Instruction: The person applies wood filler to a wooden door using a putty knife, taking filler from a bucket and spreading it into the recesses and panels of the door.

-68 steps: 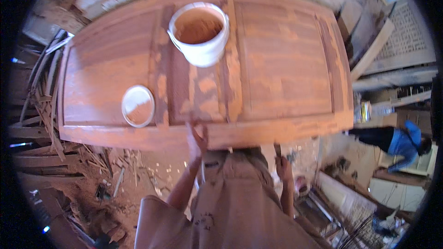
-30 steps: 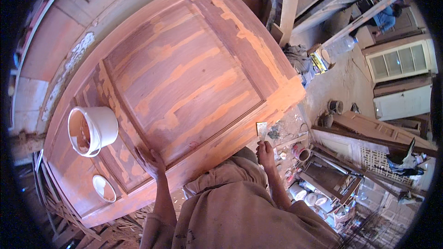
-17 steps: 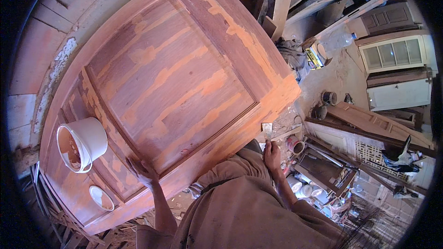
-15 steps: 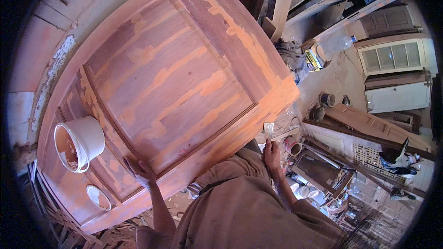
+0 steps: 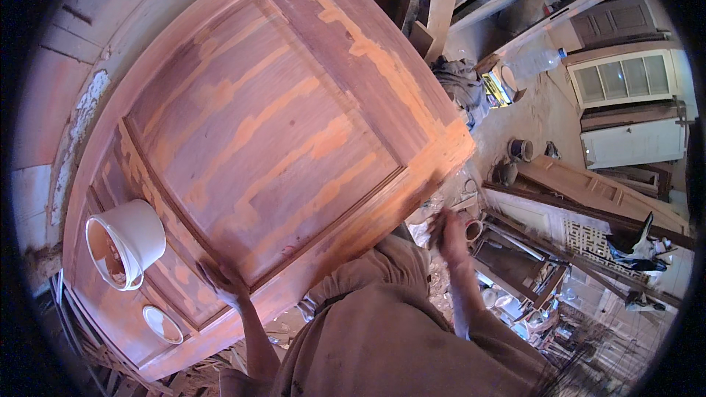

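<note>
A reddish-brown panelled wooden door (image 5: 250,114) with orange filler streaks lies before me. My left hand (image 5: 226,283) rests on its near frame, fingers stretched out and holding nothing. To the right, past the door's near edge, my right hand (image 5: 450,235) is closed on a putty knife, whose blade is blurred and hard to make out now. A white bucket (image 5: 144,226) with orange-brown filler inside stands on the door's left part. Beside it lies a round white lid (image 5: 163,324).
Along the right, a clear plastic bottle (image 5: 540,63), a grey cloth (image 5: 460,84) and a dark can (image 5: 521,150) lie about. A glazed white frame (image 5: 625,79) and a loose wooden door (image 5: 581,190) are farther right. Cluttered scraps lie beyond my right arm.
My right hand has moved slightly right, and its wrist has turned, so the putty knife's blade no longer shows plainly. The view has shifted a little. My left hand stays on the door.
</note>
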The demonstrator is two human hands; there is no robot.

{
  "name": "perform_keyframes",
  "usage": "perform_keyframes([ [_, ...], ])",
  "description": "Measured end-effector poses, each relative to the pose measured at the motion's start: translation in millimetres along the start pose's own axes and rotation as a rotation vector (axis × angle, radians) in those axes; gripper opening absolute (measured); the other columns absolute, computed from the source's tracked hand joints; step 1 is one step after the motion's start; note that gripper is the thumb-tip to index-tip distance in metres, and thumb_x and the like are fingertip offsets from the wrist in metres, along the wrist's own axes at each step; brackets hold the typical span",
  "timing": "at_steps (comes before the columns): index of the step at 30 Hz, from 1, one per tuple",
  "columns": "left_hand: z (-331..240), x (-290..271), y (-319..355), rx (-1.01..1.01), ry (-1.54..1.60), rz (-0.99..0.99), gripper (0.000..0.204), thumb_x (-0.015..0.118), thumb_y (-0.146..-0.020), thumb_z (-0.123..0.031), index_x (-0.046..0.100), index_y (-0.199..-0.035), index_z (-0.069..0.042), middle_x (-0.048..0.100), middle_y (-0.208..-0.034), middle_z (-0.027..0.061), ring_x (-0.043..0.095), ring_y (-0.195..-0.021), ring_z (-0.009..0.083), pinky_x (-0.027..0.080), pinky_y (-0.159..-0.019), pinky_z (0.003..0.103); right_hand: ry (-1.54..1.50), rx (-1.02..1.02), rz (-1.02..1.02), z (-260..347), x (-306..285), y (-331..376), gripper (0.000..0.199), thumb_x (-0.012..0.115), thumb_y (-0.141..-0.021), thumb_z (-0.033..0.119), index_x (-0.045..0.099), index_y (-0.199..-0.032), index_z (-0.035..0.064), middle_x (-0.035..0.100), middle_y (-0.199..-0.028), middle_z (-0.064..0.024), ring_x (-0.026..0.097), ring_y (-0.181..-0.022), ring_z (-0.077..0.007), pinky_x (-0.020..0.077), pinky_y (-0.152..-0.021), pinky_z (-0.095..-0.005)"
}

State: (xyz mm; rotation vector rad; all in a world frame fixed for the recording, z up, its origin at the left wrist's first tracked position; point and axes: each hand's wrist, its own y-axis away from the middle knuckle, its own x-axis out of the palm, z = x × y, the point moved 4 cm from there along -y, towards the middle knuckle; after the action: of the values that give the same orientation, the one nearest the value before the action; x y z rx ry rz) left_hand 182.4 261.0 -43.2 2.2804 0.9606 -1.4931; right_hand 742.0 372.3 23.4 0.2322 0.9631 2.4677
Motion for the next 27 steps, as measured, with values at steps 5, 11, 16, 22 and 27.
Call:
perform_keyframes([
  [5,-7.2,0.1,-1.7,0.04,0.023,-0.016,0.057,0.045,-0.103,-0.038,0.044,-0.14,0.006,0.04,-0.149,0.0262,0.038,-0.139,0.0413,0.034,-0.114,0.046,0.195,0.112,-0.09,-97.8,28.1,47.3,0.028,0.046,-0.102,0.036,0.05,-0.099,0.0088,0.056,-0.077,-0.0072,0.058,-0.066,-0.0193,0.0504,-0.059,-0.0338],
  [11,15.1,5.5,4.0,0.115,0.002,-0.006,0.055,0.037,-0.105,-0.036,0.039,-0.146,0.001,0.039,-0.15,0.0244,0.038,-0.138,0.0424,0.034,-0.112,0.048,0.23,0.105,0.007,-95.4,53.5,51.7,0.021,0.043,-0.105,0.029,0.047,-0.1,0.0082,0.054,-0.075,-0.0067,0.055,-0.059,-0.017,0.0492,-0.055,-0.0312],
  [16,11.9,4.5,1.8,0.074,0.019,0.011,0.053,0.037,-0.106,-0.033,0.039,-0.145,0.002,0.038,-0.15,0.0252,0.038,-0.138,0.0421,0.036,-0.112,0.047,-0.035,0.081,-0.079,-44.9,49.9,9.0,0.021,0.043,-0.104,0.027,0.048,-0.103,0.0065,0.055,-0.075,-0.0068,0.056,-0.056,-0.0182,0.0483,-0.048,-0.0348],
  [22,16.0,5.3,4.1,0.117,-0.019,-0.022,0.054,0.039,-0.105,-0.034,0.04,-0.145,0.003,0.038,-0.15,0.0253,0.037,-0.139,0.0408,0.034,-0.113,0.047,-0.127,0.091,-0.142,29.1,-2.2,-74.2,0.025,0.043,-0.1,0.025,0.052,-0.088,0.0056,0.056,-0.07,-0.008,0.055,-0.053,-0.0192,0.0486,-0.048,-0.0325],
  [27,1.2,10.1,1.8,0.086,0.074,-0.046,0.056,0.042,-0.104,-0.039,0.046,-0.14,0.004,0.042,-0.148,0.0233,0.037,-0.14,0.0387,0.029,-0.116,0.045,-0.283,0.028,-0.086,77.9,-96.3,-170.8,0.022,0.043,-0.097,0.02,0.047,-0.078,0.0113,0.051,-0.064,-0.0033,0.048,-0.048,-0.0142,0.0392,-0.041,-0.0262],
])
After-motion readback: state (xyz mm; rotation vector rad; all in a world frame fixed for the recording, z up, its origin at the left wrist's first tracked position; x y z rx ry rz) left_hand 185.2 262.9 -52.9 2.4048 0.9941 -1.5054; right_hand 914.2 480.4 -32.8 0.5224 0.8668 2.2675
